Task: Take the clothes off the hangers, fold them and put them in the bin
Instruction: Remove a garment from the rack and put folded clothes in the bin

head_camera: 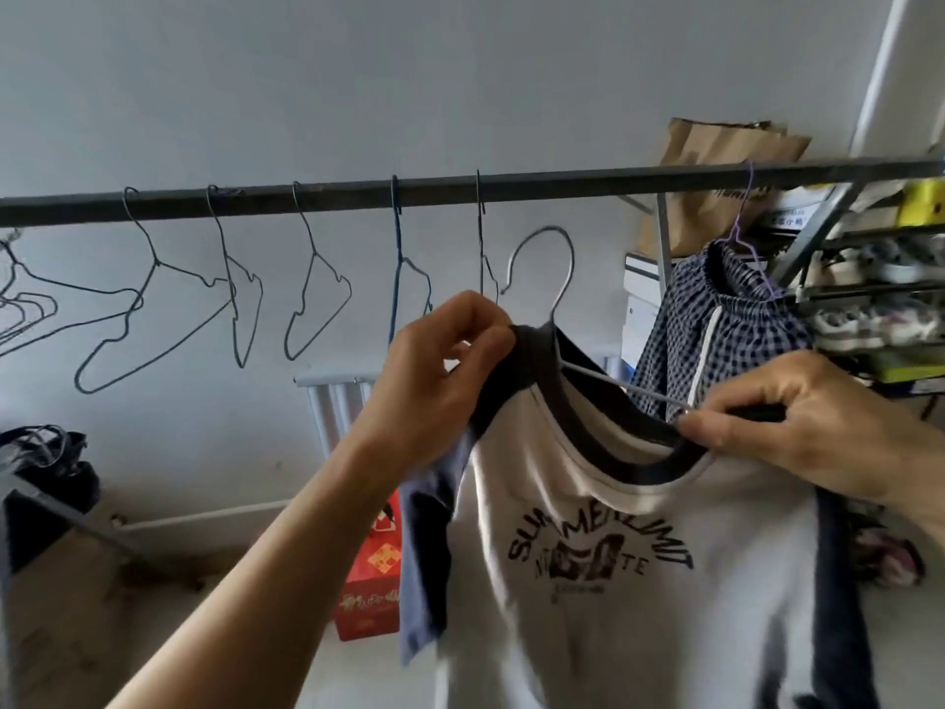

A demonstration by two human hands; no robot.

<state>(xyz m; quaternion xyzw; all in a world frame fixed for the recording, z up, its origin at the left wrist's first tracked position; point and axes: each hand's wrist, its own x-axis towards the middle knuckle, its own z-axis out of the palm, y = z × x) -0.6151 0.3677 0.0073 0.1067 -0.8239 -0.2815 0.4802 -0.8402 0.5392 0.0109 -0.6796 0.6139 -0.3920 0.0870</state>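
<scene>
From the head view, we hold the T-shirt [639, 580] up in front of us, just below the rail [358, 194]. Its silver hanger [549, 263] is inside the neck, and the hook is free in the air, clear of the rail. Our left hand [440, 371] pinches the dark collar at the shirt's left shoulder, fingers curled on the cloth. Our right hand [797, 422] is clamped on the collar at the other side, where the hanger's wire arm runs down into the grip. We cannot tell whether that hand also has hold of the wire.

We judge the two grips are spread this way to stretch the neck opening so the hanger can slip out through it.

The shirt hangs collar up, its long axis running straight down, and the hem is out of sight below. The printed front faces us. The shoulder line runs left to right, dipping a little toward our right hand. The hanger's hook points up and curls open to the left.

Along the rail to the left hang empty hangers [169, 319]. To the right, a checked garment [726, 319] hangs on a purple hanger [741, 232], so more work waits. We cannot pick out the bin here.
</scene>
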